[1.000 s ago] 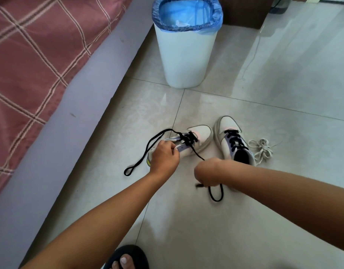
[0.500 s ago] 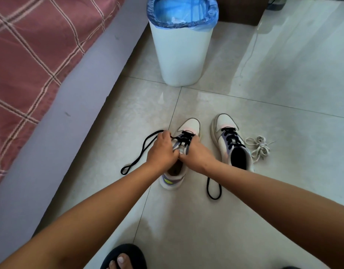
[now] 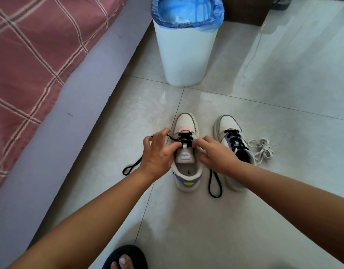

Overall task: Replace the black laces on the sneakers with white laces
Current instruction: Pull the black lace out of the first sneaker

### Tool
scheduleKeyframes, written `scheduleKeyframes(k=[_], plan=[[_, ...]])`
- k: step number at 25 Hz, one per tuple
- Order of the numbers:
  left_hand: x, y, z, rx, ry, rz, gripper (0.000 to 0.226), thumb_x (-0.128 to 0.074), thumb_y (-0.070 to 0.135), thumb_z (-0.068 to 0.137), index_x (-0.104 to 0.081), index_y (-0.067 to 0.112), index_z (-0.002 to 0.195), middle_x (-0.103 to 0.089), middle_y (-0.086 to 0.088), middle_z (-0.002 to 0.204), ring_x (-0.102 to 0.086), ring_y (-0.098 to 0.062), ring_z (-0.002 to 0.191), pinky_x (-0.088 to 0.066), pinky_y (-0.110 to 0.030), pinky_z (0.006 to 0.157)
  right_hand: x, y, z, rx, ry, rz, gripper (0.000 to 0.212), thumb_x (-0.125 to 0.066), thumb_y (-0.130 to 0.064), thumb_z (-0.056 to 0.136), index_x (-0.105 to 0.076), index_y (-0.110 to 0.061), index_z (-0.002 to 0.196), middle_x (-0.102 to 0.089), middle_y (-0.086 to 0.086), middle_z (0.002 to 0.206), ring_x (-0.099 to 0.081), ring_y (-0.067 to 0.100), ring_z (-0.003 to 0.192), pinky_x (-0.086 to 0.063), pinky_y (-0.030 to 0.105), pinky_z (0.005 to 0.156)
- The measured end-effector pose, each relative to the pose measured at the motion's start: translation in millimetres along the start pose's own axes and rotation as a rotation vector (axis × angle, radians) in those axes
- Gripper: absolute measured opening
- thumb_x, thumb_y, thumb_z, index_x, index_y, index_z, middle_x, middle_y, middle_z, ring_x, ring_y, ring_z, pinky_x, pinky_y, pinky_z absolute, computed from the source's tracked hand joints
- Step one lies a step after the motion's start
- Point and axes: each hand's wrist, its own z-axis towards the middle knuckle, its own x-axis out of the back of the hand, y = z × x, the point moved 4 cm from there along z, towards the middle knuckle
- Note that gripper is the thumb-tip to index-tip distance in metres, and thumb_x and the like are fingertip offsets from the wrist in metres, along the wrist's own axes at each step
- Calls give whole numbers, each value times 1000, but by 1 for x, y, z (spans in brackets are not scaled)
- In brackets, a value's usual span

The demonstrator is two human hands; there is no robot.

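Two white sneakers stand side by side on the tiled floor, toes pointing away from me. The left sneaker [image 3: 186, 171] has its black lace [image 3: 184, 136] loosened down to the lowest eyelets, and its tongue is pulled back. My left hand [image 3: 157, 154] pinches the lace at the left eyelets. My right hand [image 3: 217, 154] pinches it at the right eyelets. Loose black lace ends trail left [image 3: 132, 167] and right [image 3: 214, 185]. The right sneaker [image 3: 233, 144] is fully laced in black. A bundle of white laces [image 3: 263, 150] lies just right of it.
A white waste bin [image 3: 184, 47] with a blue liner stands just beyond the shoes. A bed with a red checked cover [image 3: 31, 61] and a grey side runs along the left. My foot in a black slipper [image 3: 126, 258] shows at the bottom edge.
The left sneaker went from lying on its side to standing upright, toe away. My right hand dropped the lace end it had pulled out and came in to the eyelets.
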Motion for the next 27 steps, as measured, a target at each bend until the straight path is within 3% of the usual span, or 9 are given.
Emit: scheduleKeyframes(k=[4, 6, 8, 10, 12, 15, 20, 24, 27], plan=[[4, 18, 6, 2, -209, 168, 34, -46, 18, 80, -64, 27, 107, -27, -12, 140, -31, -28, 127, -23, -66, 102, 0, -11, 2, 117, 210, -253, 35, -70, -18, 74, -65, -21, 109, -55, 16, 100, -58, 36, 82, -45, 37, 49], [-2, 23, 10, 99, -425, 153, 41, -49, 16, 85, -51, 29, 124, -13, -10, 150, -12, -28, 139, -2, -65, 108, -6, -17, 4, 108, 201, -394, 35, -81, -21, 56, -71, -20, 90, -58, 14, 83, -58, 32, 64, -39, 31, 43], [-5, 28, 18, 226, -554, 74, 42, -50, 15, 85, -47, 26, 125, -14, -8, 148, -11, -28, 138, -3, -62, 110, -11, -20, 9, 85, 162, -534, 35, -85, -26, 44, -71, -21, 75, -59, 10, 76, -57, 27, 60, -36, 29, 44], [-7, 31, 27, 350, -637, -68, 36, -52, 14, 82, -50, 21, 117, -22, -6, 142, -19, -28, 132, -12, -57, 110, -7, -32, 11, 95, 140, -614, 35, -86, -29, 44, -69, -21, 74, -60, 9, 81, -58, 27, 69, -38, 31, 50], [-6, 36, 33, 381, -715, -136, 33, -54, 18, 83, -50, 18, 116, -24, -5, 137, -22, -28, 129, -16, -54, 109, -4, -38, 15, 72, 82, -599, 34, -72, -29, 72, -63, -21, 103, -53, 11, 111, -53, 28, 101, -37, 35, 66], [-5, 34, 35, 468, -714, -307, 23, -49, 10, 84, -51, 19, 105, -28, -5, 133, -30, -25, 123, -31, -43, 104, -10, -26, 18, -96, -164, -286, 39, -58, -21, 85, -45, -16, 121, -39, 11, 123, -40, 30, 115, -36, 35, 78], [-11, 18, 20, 695, -741, -897, 28, -46, -8, 84, -53, 19, 84, -38, -10, 114, -47, -18, 84, -47, -24, 60, -9, -5, 15, -201, -225, 483, 29, -62, 4, 74, -53, -17, 93, -45, 8, 93, -43, 16, 71, -39, 24, 60], [-10, 17, 10, 766, -744, -1259, 34, -50, -16, 82, -50, 18, 82, -49, -4, 87, -48, -15, 77, -45, -28, 68, -6, -6, 7, -294, -220, 988, 37, -50, 22, 75, -50, -15, 79, -46, 2, 70, -40, 11, 61, -36, 20, 54], [-11, 14, 5, 671, -744, -1164, 30, -61, -7, 80, -54, 21, 86, -47, -5, 97, -47, -16, 79, -42, -23, 67, -3, -9, 3, -367, -292, 1093, 24, -49, 6, 88, -51, -16, 81, -50, -3, 72, -47, 8, 67, -40, 13, 58]])
